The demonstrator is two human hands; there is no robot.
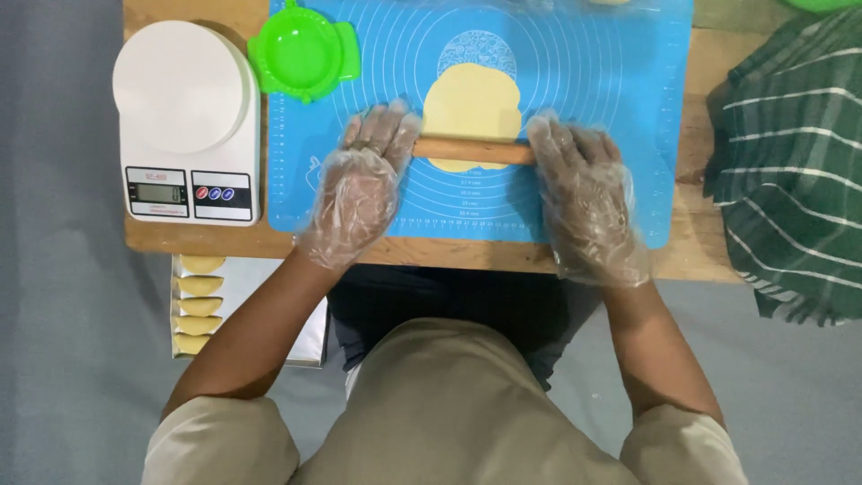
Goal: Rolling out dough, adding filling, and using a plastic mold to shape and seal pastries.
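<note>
Resting flat with fingers spread, gloved left hand (359, 184) and right hand (584, 193) press wooden rolling pin (473, 151) ends over soft, tear-prone yellow dough round (471, 103).

Blue mat (611, 108) with thin white rings. Yellow dough (471, 103). Brown rolling pin (473, 151). Bright green mold (303, 52). White scale (184, 99). Dark green cloth (795, 171) with white stripes. Clear gloves.

rolling pin (473, 151): wooden, lying crosswise on dough | dough (471, 103): pale yellow, flattened oval, on blue mat (628, 108)
</note>
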